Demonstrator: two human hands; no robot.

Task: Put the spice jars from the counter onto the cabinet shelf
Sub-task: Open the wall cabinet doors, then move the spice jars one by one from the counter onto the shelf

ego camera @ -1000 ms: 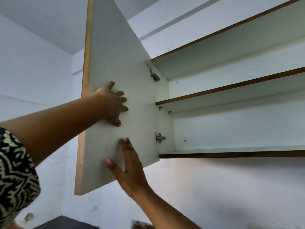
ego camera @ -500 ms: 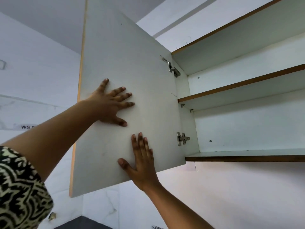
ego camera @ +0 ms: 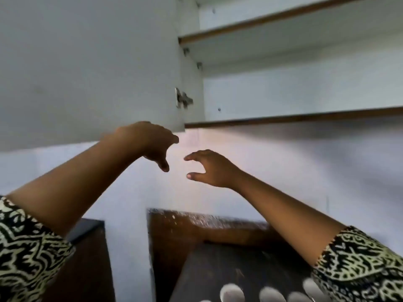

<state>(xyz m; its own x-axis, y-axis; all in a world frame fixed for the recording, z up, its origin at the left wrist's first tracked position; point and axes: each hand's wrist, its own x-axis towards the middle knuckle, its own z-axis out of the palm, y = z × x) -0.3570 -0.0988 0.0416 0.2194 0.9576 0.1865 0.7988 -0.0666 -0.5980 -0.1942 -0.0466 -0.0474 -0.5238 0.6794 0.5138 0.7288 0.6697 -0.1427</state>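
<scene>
1. Head view: my left hand [ego camera: 150, 141] hangs loose, fingers spread, gripping nothing, just below the open cabinet door [ego camera: 87, 68].
2. My right hand [ego camera: 209, 168] is beside it, fingers apart, also bare.
3. The spice jars [ego camera: 272, 294] show blurred white lids on the dark bench [ego camera: 229, 269], well below the cabinet shelf [ego camera: 305, 117].

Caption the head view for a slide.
Cabinet door open, shelves bare; left hand and right hand empty above the counter, white jar lids below.
</scene>
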